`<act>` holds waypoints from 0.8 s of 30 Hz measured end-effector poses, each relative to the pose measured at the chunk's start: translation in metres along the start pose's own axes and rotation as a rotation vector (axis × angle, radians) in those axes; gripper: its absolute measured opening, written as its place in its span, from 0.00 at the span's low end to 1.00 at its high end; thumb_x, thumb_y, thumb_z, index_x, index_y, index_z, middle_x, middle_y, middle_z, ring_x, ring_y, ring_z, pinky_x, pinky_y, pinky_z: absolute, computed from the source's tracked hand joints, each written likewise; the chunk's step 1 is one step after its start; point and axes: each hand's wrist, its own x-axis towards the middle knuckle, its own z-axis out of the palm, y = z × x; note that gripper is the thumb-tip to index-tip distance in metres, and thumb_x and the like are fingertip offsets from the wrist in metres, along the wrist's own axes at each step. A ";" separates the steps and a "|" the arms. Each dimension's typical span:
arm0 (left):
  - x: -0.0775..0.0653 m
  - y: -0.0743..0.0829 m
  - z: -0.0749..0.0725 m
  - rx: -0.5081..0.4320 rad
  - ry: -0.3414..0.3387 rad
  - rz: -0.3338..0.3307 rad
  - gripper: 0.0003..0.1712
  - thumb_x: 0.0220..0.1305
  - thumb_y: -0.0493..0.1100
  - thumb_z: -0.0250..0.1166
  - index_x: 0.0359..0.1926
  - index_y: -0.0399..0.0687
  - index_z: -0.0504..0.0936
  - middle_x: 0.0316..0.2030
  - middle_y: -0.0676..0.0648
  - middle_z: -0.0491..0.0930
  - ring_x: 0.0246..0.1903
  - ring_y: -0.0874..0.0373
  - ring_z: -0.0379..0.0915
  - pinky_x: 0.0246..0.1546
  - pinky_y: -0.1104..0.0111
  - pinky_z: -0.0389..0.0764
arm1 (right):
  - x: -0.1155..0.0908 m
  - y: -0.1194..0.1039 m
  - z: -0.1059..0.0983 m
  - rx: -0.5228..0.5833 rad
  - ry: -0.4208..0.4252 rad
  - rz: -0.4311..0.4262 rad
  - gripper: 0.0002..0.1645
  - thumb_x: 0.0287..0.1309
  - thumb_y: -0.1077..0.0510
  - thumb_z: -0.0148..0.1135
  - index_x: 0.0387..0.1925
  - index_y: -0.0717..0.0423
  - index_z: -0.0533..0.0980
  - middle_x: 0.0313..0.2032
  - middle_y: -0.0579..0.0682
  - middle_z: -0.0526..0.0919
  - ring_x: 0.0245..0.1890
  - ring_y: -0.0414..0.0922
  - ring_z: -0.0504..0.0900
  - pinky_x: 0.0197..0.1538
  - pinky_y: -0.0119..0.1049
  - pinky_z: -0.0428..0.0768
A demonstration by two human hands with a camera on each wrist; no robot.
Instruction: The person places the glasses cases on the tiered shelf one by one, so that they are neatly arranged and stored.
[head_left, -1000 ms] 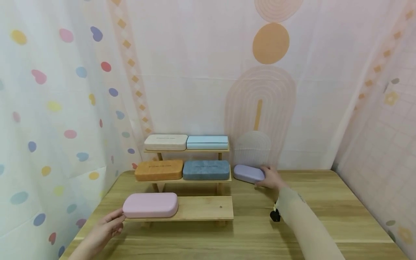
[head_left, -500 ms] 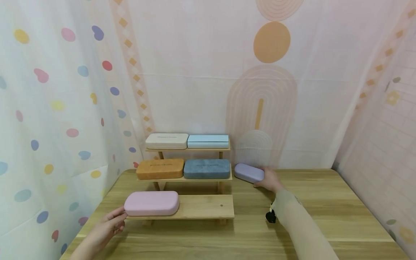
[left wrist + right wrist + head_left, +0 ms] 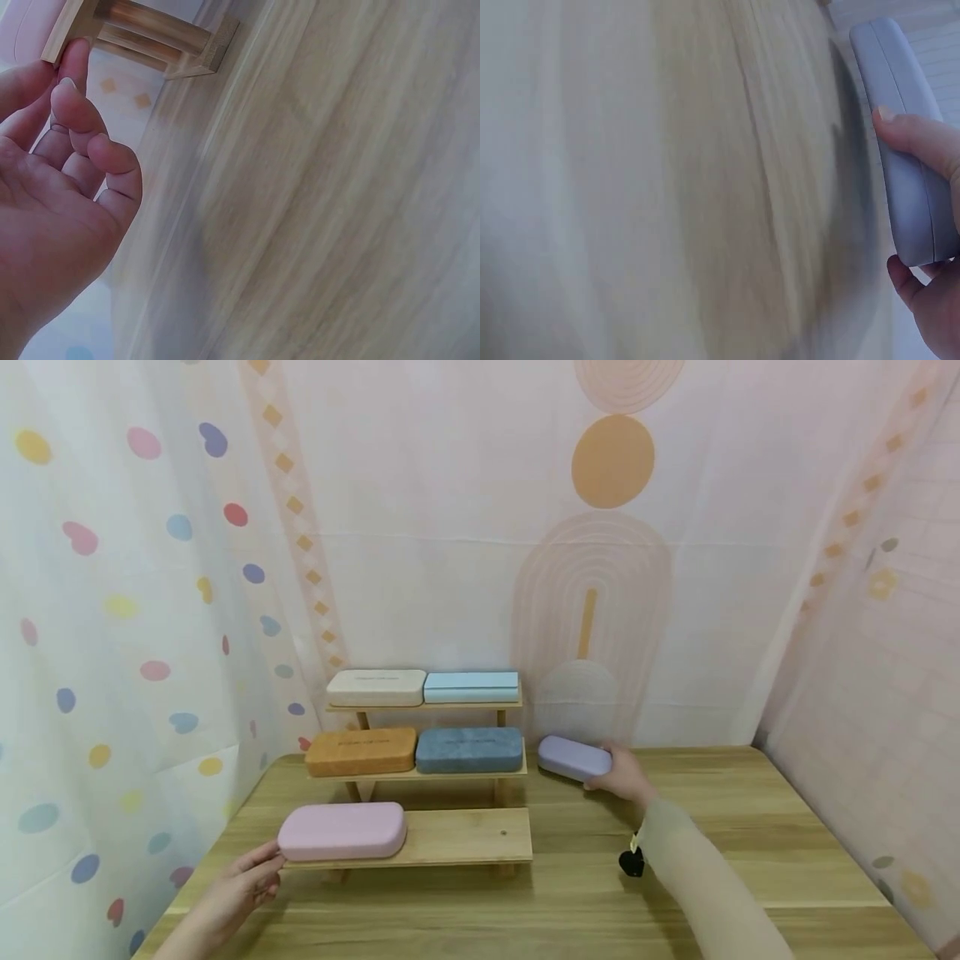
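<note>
In the head view, my right hand [image 3: 626, 775] grips the right end of a lavender glasses case [image 3: 573, 758] behind and to the right of a stepped wooden stand [image 3: 468, 837]. The right wrist view has the thumb laid across the side of this case [image 3: 911, 199], whose shadow falls on the table beside it. At the stand's lower left, my left hand [image 3: 238, 889] pinches the end of the bottom board [image 3: 69, 34] between thumb and finger. A pink glasses case [image 3: 342, 831] lies on the left part of that board, right by those fingertips.
Orange [image 3: 362, 752] and blue [image 3: 469, 750] glasses cases fill the middle step. Above them sit a cream case [image 3: 377, 688] and a light blue one [image 3: 471, 687]. A black charm [image 3: 632, 862] hangs by the right sleeve. The wooden table [image 3: 720, 827] meets a curtain [image 3: 442, 585] behind.
The head view has shifted slightly. Both hands keep their holds, and the lavender case stays in nearly the same place beside the stand.
</note>
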 end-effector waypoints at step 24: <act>0.003 0.000 0.001 -0.028 -0.012 -0.016 0.22 0.78 0.42 0.45 0.44 0.82 0.76 0.21 0.56 0.61 0.29 0.62 0.68 0.33 0.70 0.72 | -0.044 -0.004 -0.048 -0.017 0.016 -0.054 0.46 0.35 0.57 0.81 0.55 0.70 0.68 0.50 0.64 0.75 0.48 0.57 0.75 0.51 0.54 0.73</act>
